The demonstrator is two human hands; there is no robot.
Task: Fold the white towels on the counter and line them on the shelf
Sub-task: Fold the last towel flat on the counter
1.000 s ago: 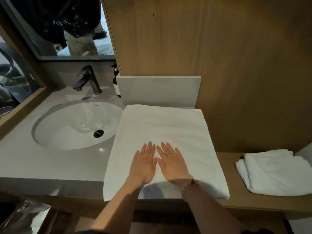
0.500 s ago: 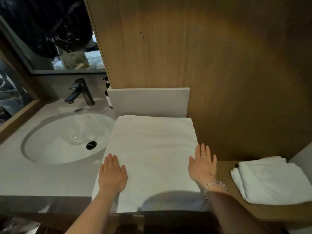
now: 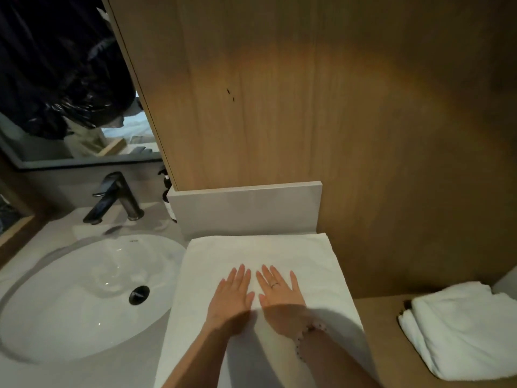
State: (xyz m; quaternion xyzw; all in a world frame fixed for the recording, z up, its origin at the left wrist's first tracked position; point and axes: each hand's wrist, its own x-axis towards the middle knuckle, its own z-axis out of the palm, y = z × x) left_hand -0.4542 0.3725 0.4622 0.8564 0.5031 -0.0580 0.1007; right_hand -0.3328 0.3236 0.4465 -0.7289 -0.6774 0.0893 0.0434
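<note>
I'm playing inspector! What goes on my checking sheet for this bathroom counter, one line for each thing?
Surface: grey counter with a white sink set in it; a wooden shelf adjoins it on the right.
Job's things: one white towel lies spread flat on the counter; one folded towel sits on the shelf.
Clutter: a dark bottle stands in the corner beside the faucet.
Hands: left hand and right hand lie flat side by side on the spread towel, fingers straight, holding nothing.
Cables: nothing seen.
Surroundings: wooden wall panel behind the towel, mirror above the sink.
</note>
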